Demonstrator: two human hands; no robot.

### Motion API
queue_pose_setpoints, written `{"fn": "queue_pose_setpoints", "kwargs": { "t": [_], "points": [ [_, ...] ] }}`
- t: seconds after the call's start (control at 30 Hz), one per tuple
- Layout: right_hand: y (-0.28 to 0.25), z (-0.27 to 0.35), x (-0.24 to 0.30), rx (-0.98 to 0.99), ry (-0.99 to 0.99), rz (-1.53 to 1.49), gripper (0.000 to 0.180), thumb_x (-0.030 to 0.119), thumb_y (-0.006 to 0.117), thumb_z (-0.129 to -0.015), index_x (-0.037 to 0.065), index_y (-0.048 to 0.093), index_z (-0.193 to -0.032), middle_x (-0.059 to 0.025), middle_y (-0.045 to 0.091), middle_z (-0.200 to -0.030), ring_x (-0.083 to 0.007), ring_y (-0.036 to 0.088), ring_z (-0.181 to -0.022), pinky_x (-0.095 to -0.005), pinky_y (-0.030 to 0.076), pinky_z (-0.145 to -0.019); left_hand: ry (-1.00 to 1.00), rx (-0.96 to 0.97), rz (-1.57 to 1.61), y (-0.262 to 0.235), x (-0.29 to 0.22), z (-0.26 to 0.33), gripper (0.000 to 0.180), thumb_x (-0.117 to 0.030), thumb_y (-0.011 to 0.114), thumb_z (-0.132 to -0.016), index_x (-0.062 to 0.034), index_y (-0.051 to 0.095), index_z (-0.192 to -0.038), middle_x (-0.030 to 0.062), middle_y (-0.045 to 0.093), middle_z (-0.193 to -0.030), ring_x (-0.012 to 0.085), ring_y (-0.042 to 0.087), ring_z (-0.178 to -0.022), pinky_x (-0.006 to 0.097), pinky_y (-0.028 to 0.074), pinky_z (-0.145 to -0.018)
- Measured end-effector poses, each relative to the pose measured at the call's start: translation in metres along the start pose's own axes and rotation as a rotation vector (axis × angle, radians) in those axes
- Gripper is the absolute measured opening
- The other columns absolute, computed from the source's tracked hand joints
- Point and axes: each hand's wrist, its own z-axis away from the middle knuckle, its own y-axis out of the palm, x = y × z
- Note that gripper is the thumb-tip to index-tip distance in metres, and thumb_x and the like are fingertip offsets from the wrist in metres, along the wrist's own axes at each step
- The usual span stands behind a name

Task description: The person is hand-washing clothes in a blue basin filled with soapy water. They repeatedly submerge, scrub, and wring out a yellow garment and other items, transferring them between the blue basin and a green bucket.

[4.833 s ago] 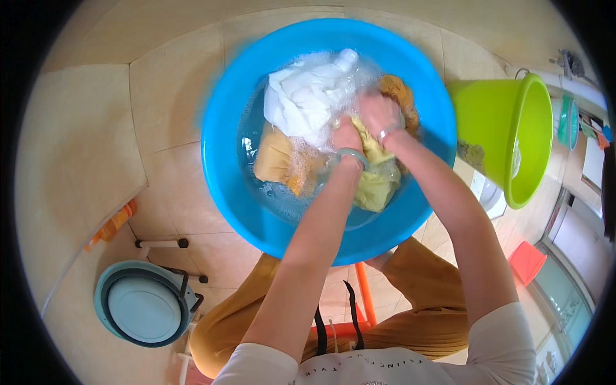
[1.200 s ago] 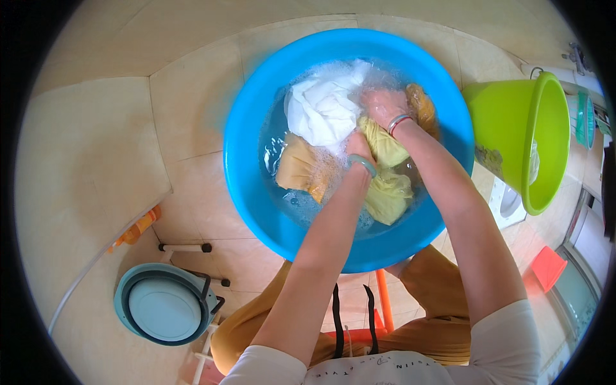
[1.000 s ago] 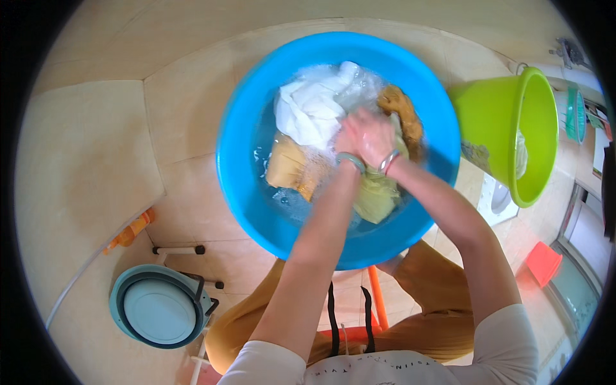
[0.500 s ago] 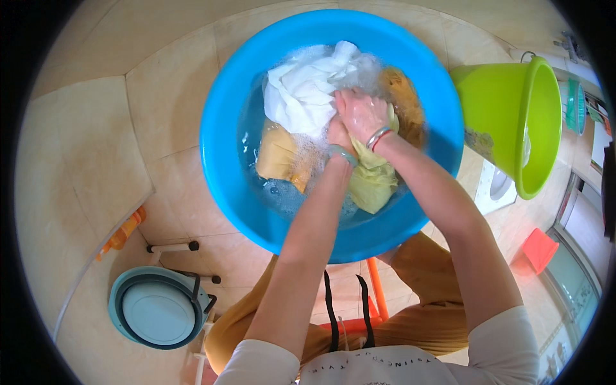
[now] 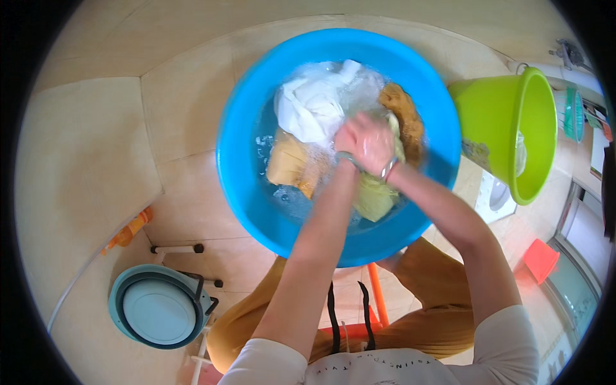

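A large blue basin [image 5: 239, 154] holds soapy water and several wet cloths. My left hand [image 5: 345, 136] and my right hand [image 5: 373, 144] are pressed together near its middle, closed on a pale yellow-green cloth [image 5: 374, 200]. The right one lies partly over the left and is smeared by motion; the left fingers are mostly hidden. Part of the cloth hangs below my wrists, and a strip shows beyond the right hand. A white cloth [image 5: 309, 108] floats just past my left hand. Tan cloth [image 5: 287, 160] bulges up at the left, and brown cloth [image 5: 404, 115] lies along the right side.
A lime-green bucket [image 5: 484, 115] lies tipped at the right of the basin. At lower left are a grey-blue folding basin [image 5: 159, 311] and an orange bottle [image 5: 133, 226] by the wall. A red-orange plastic piece [image 5: 541, 260] and a white floor fixture [image 5: 497, 194] are at right.
My hands have drawn closer together, the right one now lying more over the left. The whole view has shifted slightly, with the basin lower in it. The other cloths lie much as before.
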Motion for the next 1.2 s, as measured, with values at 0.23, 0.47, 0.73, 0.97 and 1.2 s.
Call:
{"fn": "queue_pose_setpoints", "kwargs": {
  "t": [0.23,0.47,0.73,0.97,1.2],
  "points": [
    [-0.019,0.061,0.014,-0.176,-0.084,-0.248,0.010,0.017,0.060,-0.086,0.009,0.059,-0.081,-0.0109,0.052,-0.078,-0.0290,0.057,-0.063,-0.0393,0.046,-0.057,-0.279,0.544,0.227,0.003,0.007,0.013,0.036,-0.035,0.042,-0.098,-0.0081,0.059,-0.115,0.0097,0.065,-0.105,0.0234,0.062,-0.095,0.037,0.052,-0.084],
    [0.035,-0.007,-0.034,-0.063,0.068,-0.138,0.023,0.027,0.054,-0.091,0.008,0.064,-0.085,-0.0125,0.065,-0.089,-0.0311,0.064,-0.067,-0.0420,0.052,-0.060,0.070,0.042,-0.064,-0.017,0.024,-0.011,0.030,-0.029,0.046,-0.097,-0.0052,0.061,-0.108,0.0068,0.064,-0.102,0.0194,0.061,-0.094,0.033,0.052,-0.077],
    [0.048,-0.066,-0.084,0.183,0.250,0.013,0.058,0.056,0.038,-0.095,0.007,0.069,-0.099,-0.0141,0.068,-0.106,-0.0361,0.065,-0.089,-0.0486,0.049,-0.084,-0.047,-0.280,-0.083,0.046,-0.003,0.039,0.038,-0.032,0.041,-0.096,-0.0059,0.060,-0.115,0.0073,0.066,-0.108,0.0216,0.065,-0.095,0.039,0.055,-0.081],
    [0.008,0.005,0.006,-0.105,-0.032,-0.227,0.020,0.023,0.058,-0.088,0.006,0.059,-0.077,-0.0135,0.057,-0.083,-0.0319,0.060,-0.064,-0.0443,0.046,-0.055,0.316,0.091,-0.718,-0.036,-0.007,-0.015,0.034,-0.033,0.046,-0.096,-0.0062,0.060,-0.111,0.0096,0.066,-0.103,0.0263,0.064,-0.092,0.039,0.053,-0.083],
    [-0.009,0.060,0.012,-0.125,-0.047,-0.254,0.017,0.019,0.061,-0.087,0.006,0.060,-0.077,-0.0096,0.054,-0.078,-0.0282,0.059,-0.062,-0.0389,0.048,-0.053,-0.343,0.416,0.314,0.014,0.010,0.013,0.033,-0.032,0.044,-0.096,-0.0052,0.060,-0.106,0.0127,0.065,-0.099,0.0284,0.063,-0.090,0.042,0.052,-0.082]
  ]
}}
